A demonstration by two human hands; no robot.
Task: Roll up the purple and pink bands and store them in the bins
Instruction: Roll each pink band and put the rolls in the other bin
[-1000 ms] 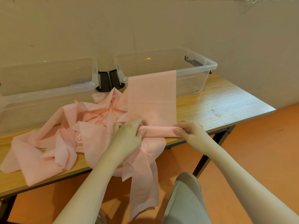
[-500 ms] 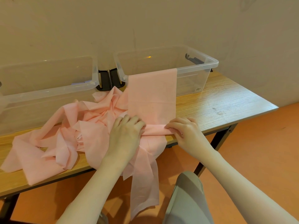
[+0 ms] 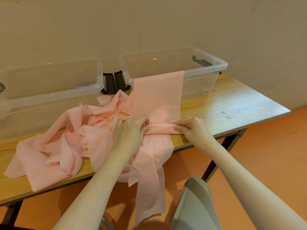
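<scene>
Upper left of frame: a clear plastic storage bin point(image 3: 49, 95) is set on a wood-grain table point(image 3: 232, 103), against the wall. Something small and pale purple point(image 3: 85, 85) is seen through its near wall; what it is cannot be told. Black latch handles point(image 3: 114, 83) are seen between this bin and a second clear plastic bin point(image 3: 204, 75) at upper centre-right, which carries a small label point(image 3: 206, 92) on its front wall.

Left-centre: a long pink fabric band point(image 3: 157, 97) is heaped in loose crumpled folds on the table, in front of the left bin. One flat stretch is laid up over the front rim of the right bin. Loose tails are hung over the near table edge at lower centre, toward the orange floor point(image 3: 265, 155).

Centre: the band's near end is wound into a short horizontal roll point(image 3: 159, 129), resting on the table close to the near edge, with the flat stretch running from it up to the right bin.

The left hand point(image 3: 128, 130) is placed at the roll's left end, fingers curled over the fabric and gripping it. The right hand point(image 3: 192, 127) is placed at the roll's right end, fingers and thumb curled round it in a pinch.

Lower right: a grey-clad knee point(image 3: 196, 205) is seen below the table edge, beside a black table leg point(image 3: 214, 161).
</scene>
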